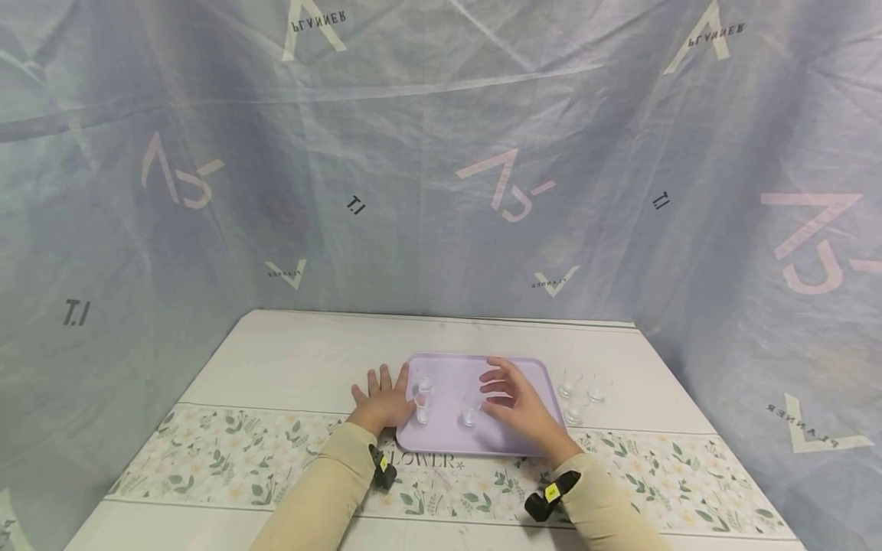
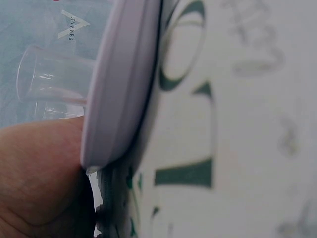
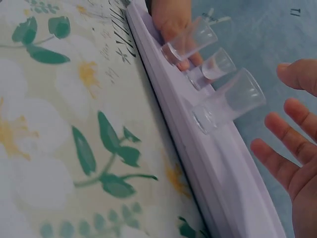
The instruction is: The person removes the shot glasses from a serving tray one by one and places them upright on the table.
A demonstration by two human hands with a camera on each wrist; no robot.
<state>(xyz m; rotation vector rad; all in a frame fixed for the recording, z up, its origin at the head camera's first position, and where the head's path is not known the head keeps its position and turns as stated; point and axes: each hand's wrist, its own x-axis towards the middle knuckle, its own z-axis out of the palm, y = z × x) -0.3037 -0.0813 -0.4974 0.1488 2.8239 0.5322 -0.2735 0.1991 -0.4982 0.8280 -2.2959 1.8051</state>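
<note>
A lilac tray (image 1: 448, 367) lies on the table with three small clear shot glasses on it. Two of them, a rear glass (image 1: 425, 380) and a front glass (image 1: 423, 414), stand near its left side. My left hand (image 1: 384, 404) lies spread at the left edge, its thumb over the rim beside the front glass. Nearer the tray's middle stands a third shot glass (image 1: 469, 415). My right hand (image 1: 521, 405) hovers just right of this glass, fingers loosely extended; in the right wrist view a gap separates the fingers from the glass (image 3: 229, 101).
Right of the tray, three more clear glasses stand on the table: a back-left glass (image 1: 567, 385), a right glass (image 1: 597, 392) and a front glass (image 1: 575, 413). A floral-banded cloth (image 1: 276, 451) covers the table. Behind hangs a grey-blue curtain (image 1: 413, 252).
</note>
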